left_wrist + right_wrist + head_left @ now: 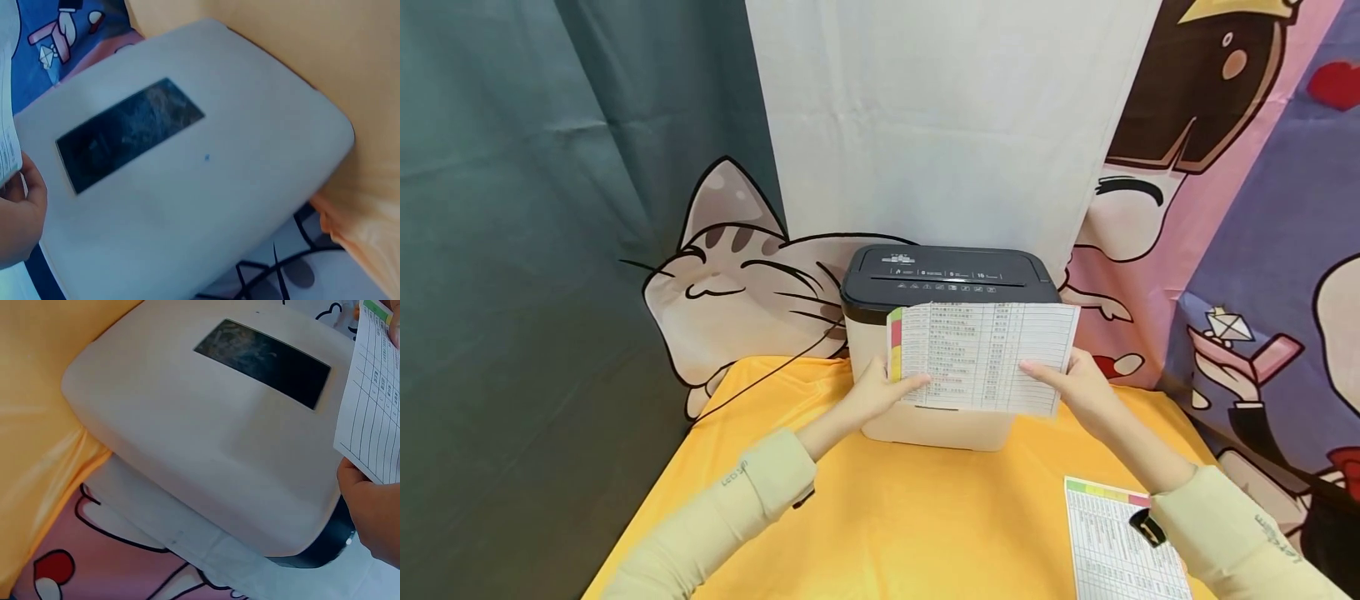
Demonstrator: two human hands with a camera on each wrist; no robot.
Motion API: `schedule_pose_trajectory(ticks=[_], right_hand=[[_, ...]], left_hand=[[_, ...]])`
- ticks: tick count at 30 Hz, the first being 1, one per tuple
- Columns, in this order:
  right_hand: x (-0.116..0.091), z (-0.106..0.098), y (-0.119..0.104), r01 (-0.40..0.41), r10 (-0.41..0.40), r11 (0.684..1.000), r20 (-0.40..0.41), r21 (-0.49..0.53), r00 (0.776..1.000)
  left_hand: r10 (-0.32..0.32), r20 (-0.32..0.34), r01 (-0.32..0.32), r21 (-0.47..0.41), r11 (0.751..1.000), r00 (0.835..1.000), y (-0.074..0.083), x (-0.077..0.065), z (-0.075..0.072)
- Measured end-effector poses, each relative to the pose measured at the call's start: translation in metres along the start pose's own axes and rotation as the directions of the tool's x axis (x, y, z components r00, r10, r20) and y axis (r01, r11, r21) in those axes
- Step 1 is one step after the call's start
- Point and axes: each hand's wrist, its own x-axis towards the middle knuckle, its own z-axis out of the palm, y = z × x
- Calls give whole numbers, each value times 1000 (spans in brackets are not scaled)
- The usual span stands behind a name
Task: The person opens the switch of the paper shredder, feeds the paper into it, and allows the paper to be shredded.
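A printed sheet of paper (973, 358), ruled as a table with a green, red and yellow strip down its left side, is held up in front of a paper shredder (947, 287). My left hand (880, 390) pinches its left edge, thumb on the near face. On the right edge my right hand (1078, 387) grips it the same way. The paper's top edge overlaps the front of the shredder's dark lid, below the feed slot (947, 281). In the right wrist view the sheet (372, 394) is pinched near a corner, and the shredder's white bin (187, 425) shows its dark window.
A second printed sheet (1123, 542) lies on the yellow cloth (880, 517) at the front right, partly under my right sleeve. A thin black cord (767, 371) runs leftward from the shredder. Cartoon-printed curtains (940, 125) hang behind and at the sides.
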Motion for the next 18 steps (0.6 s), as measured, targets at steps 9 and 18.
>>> schedule_pose_trajectory(ticks=[9, 18], right_hand=[[9, -3, -18, 33, -32, 998, 11, -48, 999], [20, -10, -31, 79, -77, 996, 41, -46, 996]], left_hand=[[20, 200, -29, 40, 999, 980, 6, 10, -26], [35, 215, -45, 41, 998, 976, -2, 24, -49]])
